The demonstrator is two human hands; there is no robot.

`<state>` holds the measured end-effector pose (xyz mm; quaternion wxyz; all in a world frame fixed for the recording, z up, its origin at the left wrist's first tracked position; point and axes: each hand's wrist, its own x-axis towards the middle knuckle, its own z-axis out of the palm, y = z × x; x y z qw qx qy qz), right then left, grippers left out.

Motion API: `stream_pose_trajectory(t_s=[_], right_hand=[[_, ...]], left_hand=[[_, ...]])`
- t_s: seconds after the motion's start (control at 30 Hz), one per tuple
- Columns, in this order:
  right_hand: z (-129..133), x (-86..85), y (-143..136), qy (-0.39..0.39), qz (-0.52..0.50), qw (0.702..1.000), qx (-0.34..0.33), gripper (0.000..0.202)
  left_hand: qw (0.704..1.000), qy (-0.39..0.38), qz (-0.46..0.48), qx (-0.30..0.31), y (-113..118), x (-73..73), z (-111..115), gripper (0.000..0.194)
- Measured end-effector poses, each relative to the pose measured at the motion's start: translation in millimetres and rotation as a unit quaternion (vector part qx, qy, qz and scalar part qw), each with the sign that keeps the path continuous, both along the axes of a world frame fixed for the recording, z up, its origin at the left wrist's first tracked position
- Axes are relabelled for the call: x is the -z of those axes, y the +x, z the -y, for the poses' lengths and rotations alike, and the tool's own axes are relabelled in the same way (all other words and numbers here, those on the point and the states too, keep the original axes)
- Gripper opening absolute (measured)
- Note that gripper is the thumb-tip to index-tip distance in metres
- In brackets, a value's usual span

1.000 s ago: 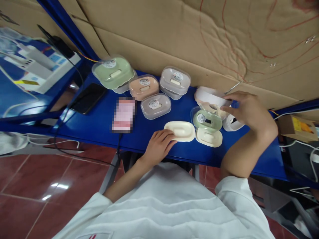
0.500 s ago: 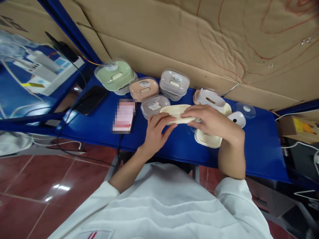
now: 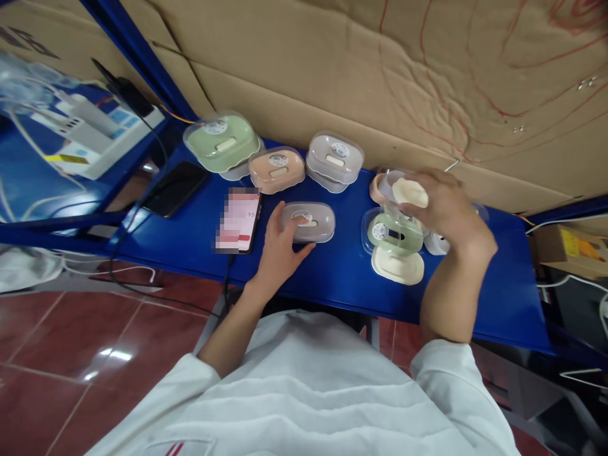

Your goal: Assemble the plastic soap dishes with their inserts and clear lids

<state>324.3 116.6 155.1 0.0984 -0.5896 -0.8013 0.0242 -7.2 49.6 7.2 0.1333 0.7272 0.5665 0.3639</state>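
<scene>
We log the blue table (image 3: 498,285), then two hands over it: the left hand (image 3: 280,247) spread wide on a grey lidded box (image 3: 325,221), touching its top, though we cannot tell whether it grips, and the right hand (image 3: 449,206) narrowed. Well right of the grey box we see a slotted green box (image 3: 409,240), then a cream tray (image 3: 398,267) just in front. Smallest, a cream piece (image 3: 409,192), held in the right hand's fingers beyond the green box.
</scene>
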Motion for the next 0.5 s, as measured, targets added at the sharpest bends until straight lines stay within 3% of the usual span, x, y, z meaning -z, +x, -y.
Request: stream_pose_trajectory(t_s=[0.07,0.13,0.2,0.27,0.33,0.4,0.5], right_hand=[[3.8,13.7,-37.4,-0.025,-0.026,0.995,-0.097,0.053],[8.4,33.1,-78.1,-0.103,-0.037,0.975,-0.193,0.07],[12.1,52.3,-110.7,-0.18,-0.04,0.954,-0.237,0.084],[13.5,63.0,-125.5,-0.219,-0.056,0.942,-0.248,0.088],[12.2,59.8,-118.9,-0.223,-0.087,0.937,-0.254,0.084],[8.4,44.6,-94.5,-0.204,-0.117,0.938,-0.255,0.079],[-1.2,16.8,-41.6,-0.126,-0.136,0.963,-0.196,0.075]], left_hand=[[1.0,-0.006,0.026,0.014,-2.3,1.0,3.2,0.069],[0.999,-0.01,0.04,0.025,-4.7,1.6,6.3,0.081],[0.998,-0.009,0.043,0.035,-6.4,2.9,9.3,0.09],[0.998,0.001,0.046,0.039,-7.1,5.0,11.9,0.097],[0.998,0.01,0.051,0.044,-7.1,7.0,14.1,0.103],[0.998,0.005,0.05,0.046,-6.9,7.7,16.0,0.108],[0.998,-0.017,-0.004,0.059,-7.4,5.6,19.0,0.089]])
